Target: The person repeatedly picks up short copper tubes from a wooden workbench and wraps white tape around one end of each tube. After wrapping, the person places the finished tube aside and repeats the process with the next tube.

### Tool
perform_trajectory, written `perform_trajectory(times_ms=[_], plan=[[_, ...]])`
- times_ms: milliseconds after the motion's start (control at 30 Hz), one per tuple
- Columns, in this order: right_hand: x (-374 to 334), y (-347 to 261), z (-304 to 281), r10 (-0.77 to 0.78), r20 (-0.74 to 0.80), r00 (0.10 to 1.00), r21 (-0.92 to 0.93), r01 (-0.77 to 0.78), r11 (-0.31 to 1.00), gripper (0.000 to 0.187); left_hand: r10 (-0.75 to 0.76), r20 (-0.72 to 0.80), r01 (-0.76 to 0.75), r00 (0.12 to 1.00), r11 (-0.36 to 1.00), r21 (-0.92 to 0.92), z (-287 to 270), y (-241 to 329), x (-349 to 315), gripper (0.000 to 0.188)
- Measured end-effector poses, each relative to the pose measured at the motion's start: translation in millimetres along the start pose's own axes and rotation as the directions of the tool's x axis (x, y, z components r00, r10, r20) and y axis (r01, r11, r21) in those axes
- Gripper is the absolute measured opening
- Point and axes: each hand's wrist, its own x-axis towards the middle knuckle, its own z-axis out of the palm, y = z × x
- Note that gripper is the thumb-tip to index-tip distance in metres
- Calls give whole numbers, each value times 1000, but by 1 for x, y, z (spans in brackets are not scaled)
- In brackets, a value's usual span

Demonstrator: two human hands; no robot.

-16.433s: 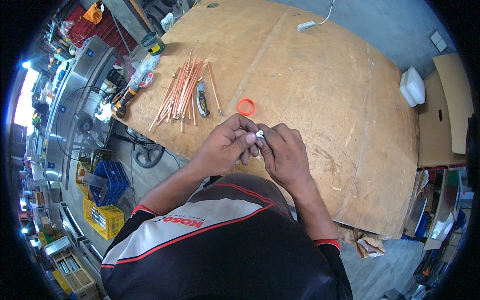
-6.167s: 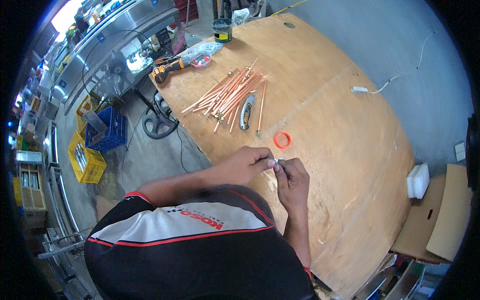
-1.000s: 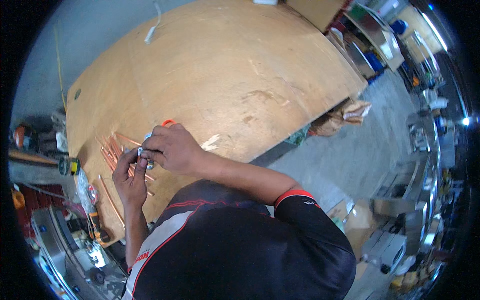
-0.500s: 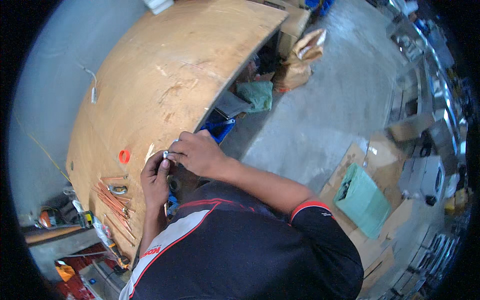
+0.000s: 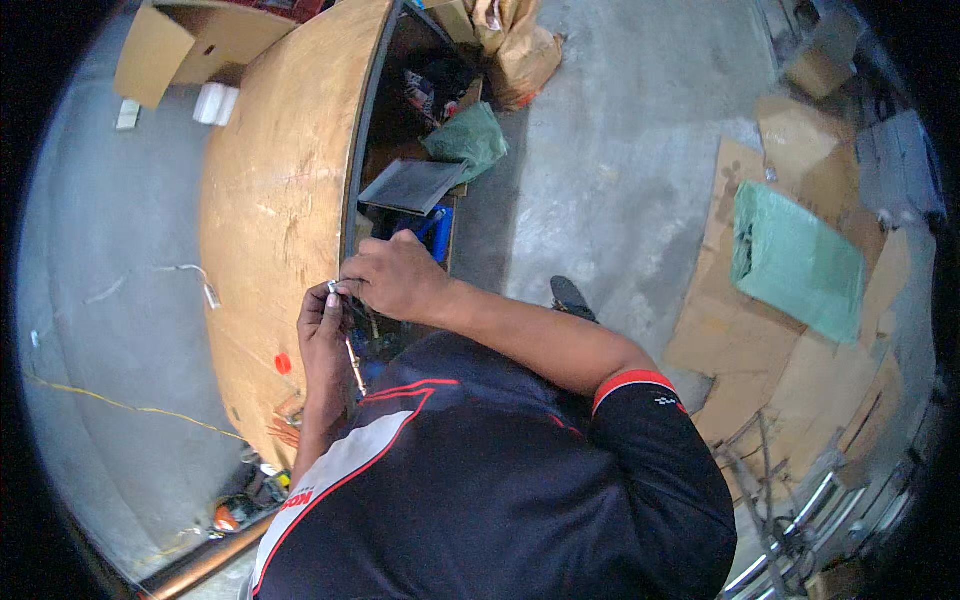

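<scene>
Head view: left hand (image 5: 325, 325) and right hand (image 5: 398, 280) meet near the table edge. Left thumb and index pinch a small pale fitting (image 5: 334, 288); right fingertips narrowed onto its right side. Thin copper rod (image 5: 356, 368) hangs just below the fitting; can't tell if joined to it.

Table (image 5: 265, 190): bare wood, scuffed, runs along my left. On it, red ring (image 5: 283, 363) near the lower part, copper rods (image 5: 284, 433) below that, white block (image 5: 215, 104) by the far end. Carton (image 5: 225, 45) with flap out, beyond the block. Power strip (image 5: 211, 295) at the left edge, cord trailing over the grey wall (image 5: 120, 270); yellow cable (image 5: 140, 408) lower down.

Under the table edge: grey panel (image 5: 412, 185), green bag (image 5: 472, 138), blue item (image 5: 441, 235); paper sack (image 5: 520, 60) just past them. Concrete floor (image 5: 620, 150) to my right, cardboard sheets (image 5: 705, 290) with a green package (image 5: 800, 265) on top.

Hard to make out: most of the fitting is behind my fingers. Left forearm covers part of the copper rods. Rod's lower end meets my shirt (image 5: 520, 480) in view. Shoe (image 5: 572, 297) partly hidden by right forearm. Space below my hands dark; right rim blurred.
</scene>
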Motion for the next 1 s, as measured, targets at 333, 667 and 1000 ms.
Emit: perform_trajectory(times_ms=[333, 667, 1000], plan=[[-17, 15, -52, 102, -60, 993, 109, -95, 989, 28, 29, 156, -33, 987, 999, 23, 42, 22, 11, 12], [11, -14, -58, -47, -2, 999, 210, 46, 977, 22, 95, 184, -71, 978, 989, -130, 18, 44, 1, 12], [45, -70, -7, -222, 222, 949, 222, 173, 960, 16, 147, -143, -190, 979, 916, -354, -35, 34, -35, 20]])
